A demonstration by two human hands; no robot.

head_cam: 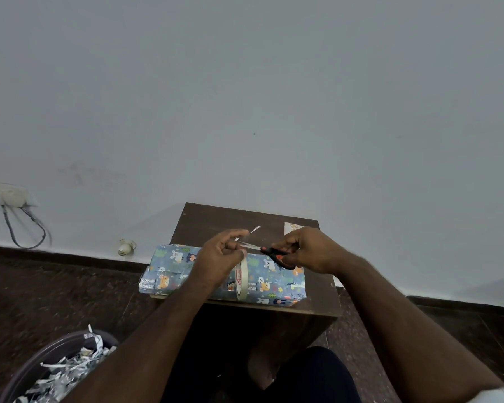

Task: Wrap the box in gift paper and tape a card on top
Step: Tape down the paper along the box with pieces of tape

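At the far left, a wall socket (5, 194) with a looped grey cable (26, 228) is fixed low on the wall. Below it, at the lower left, a dark round bin (26, 370) holds shredded paper scraps (67, 373).

The wrapped box (186, 274), covered in blue gift paper with an animal print, lies on the small dark wooden table (320, 298). Its left end overhangs the left edge of the table.

The left hand (220, 257) is raised above the box. Its fingers are curled, and they pinch a pulled-out strip of tape (243, 238). The tape roll (241, 279) hangs from this hand, upright and edge-on, in front of the box.

The scissors (274, 254), with black and red handles, are gripped by the right hand (306, 250), whose fingers are curled through the handles. The blades point left toward the strip of tape, close to the fingertips of the left hand. Whether the blades touch the tape cannot be determined.

The card (292, 227), pale with gold markings, lies on the far right corner of the table, partly hidden behind the right hand.
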